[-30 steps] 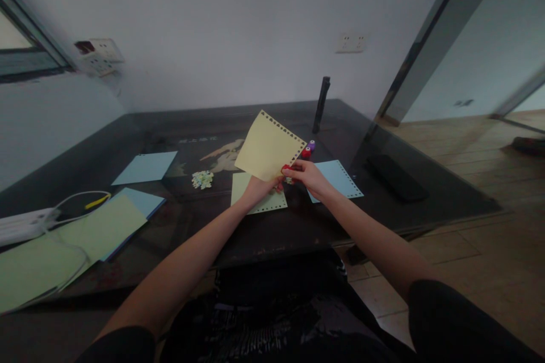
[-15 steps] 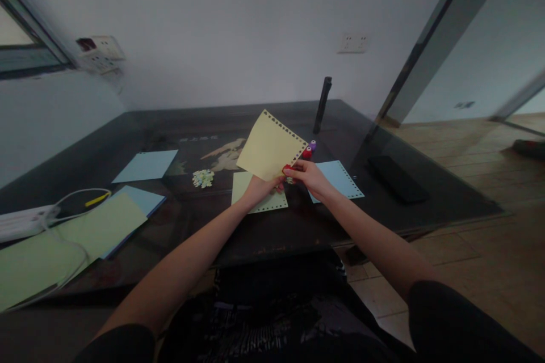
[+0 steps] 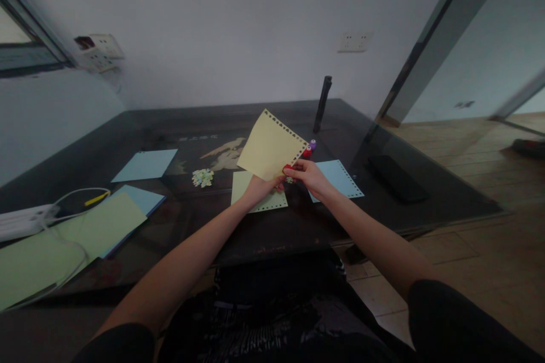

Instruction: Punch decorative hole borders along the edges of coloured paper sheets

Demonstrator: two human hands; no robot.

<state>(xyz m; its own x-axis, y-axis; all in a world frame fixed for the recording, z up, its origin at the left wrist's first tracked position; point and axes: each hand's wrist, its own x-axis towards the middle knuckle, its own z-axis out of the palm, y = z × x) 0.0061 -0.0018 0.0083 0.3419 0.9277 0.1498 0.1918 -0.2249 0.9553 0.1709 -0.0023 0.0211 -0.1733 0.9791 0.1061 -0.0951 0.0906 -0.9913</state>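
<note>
Two long, pale green paper sheets (image 3: 51, 247) or more lie at the far left, with a thin white cord (image 3: 79, 249) running over them from a long white plastic plug strip (image 3: 25, 223). A small yellow strip (image 3: 97, 199) sits by the cord. A light blue paper sheet (image 3: 142, 197) pokes out from under the green ones, and a square light blue paper sheet (image 3: 147, 165) lies behind it. Next comes a little heap of pale paper bits (image 3: 203, 177). A flat, pale green paper sheet with holes (image 3: 239, 186) lies on the dark, shiny table (image 3: 191, 238), partly under the left hand (image 3: 259, 187). This hand is bent closed on the bottom of a pale yellow paper sheet (image 3: 270, 144), though some fingers are hard to see. The yellow sheet is up off the table, tilted, in front of both hands, with small holes along two edges. At its lower right edge, between the hands, is a small red plastic thing (image 3: 286, 169). The right hand (image 3: 313, 177) pinches it with the thumb and fingers close together. Just behind are two small plastic things, one red (image 3: 306, 152) and one purple (image 3: 313, 144). A light blue paper sheet with holes (image 3: 338, 177) lies partly under the right hand. A thin black stick (image 3: 322, 103) stands farther back, and a long, flat black thing (image 3: 398, 179) lies at the far right.
</note>
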